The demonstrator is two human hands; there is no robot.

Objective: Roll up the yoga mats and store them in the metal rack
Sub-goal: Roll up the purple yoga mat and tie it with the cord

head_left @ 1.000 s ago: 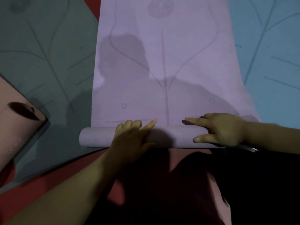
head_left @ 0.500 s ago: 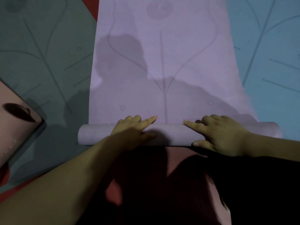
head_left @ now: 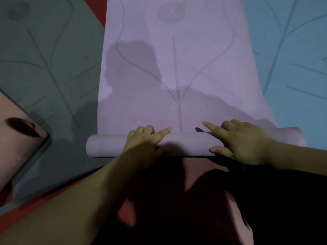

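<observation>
A lilac yoga mat [head_left: 177, 68] lies flat ahead of me, printed with a centre line and curved lines. Its near end is wound into a roll [head_left: 187, 145] lying crosswise. My left hand [head_left: 145, 144] presses on the roll left of the middle, forefinger stretched out. My right hand [head_left: 242, 140] rests over the roll right of the middle, fingers spread and pointing left. A dark green mat [head_left: 44, 68] lies flat on the left and a blue mat [head_left: 292, 59] flat on the right. The metal rack is out of view.
A pink rolled mat [head_left: 17, 138] lies at the left edge, its open end facing me, on top of the green mat. Red floor [head_left: 102, 7] shows between the mats and near my arms. My dark clothing fills the lower right.
The roll has moved a little away from me and grown slightly thicker. Both hands stayed on it and travelled forward with it; the right end of the roll has come into view.
</observation>
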